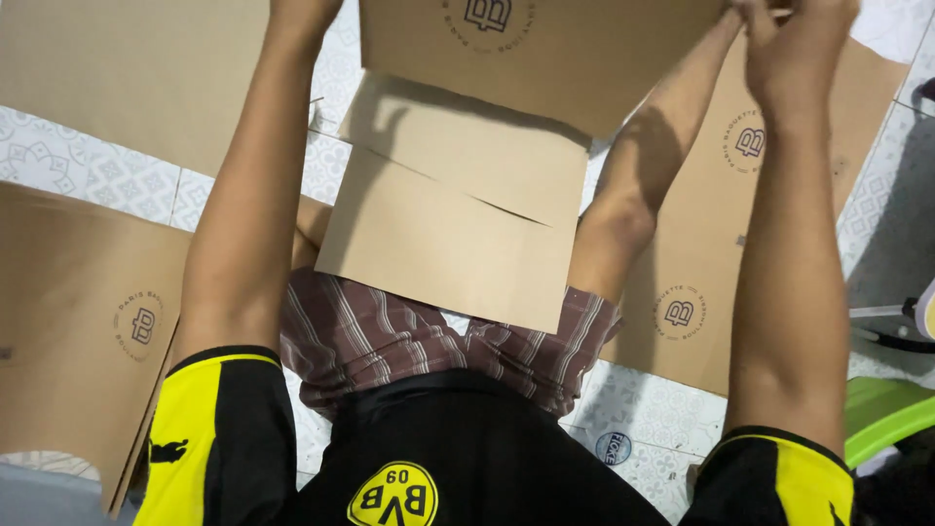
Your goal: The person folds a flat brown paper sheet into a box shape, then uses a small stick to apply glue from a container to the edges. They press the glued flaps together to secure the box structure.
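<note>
Over tiled floor [127, 180], right hand [794, 44] fingers pinch the flattened carton [458, 195], long axis pointing away.

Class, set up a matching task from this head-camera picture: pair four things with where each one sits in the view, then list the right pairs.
Things:
1. folded cardboard box
2. right hand
3. green plastic object
4. flat cardboard sheet

Places:
A. lower right edge
B. left side, on the tiled floor
C. centre, raised above the lap
D. top right, at the box's upper corner

Pairs: 1-C, 2-D, 3-A, 4-B
</note>
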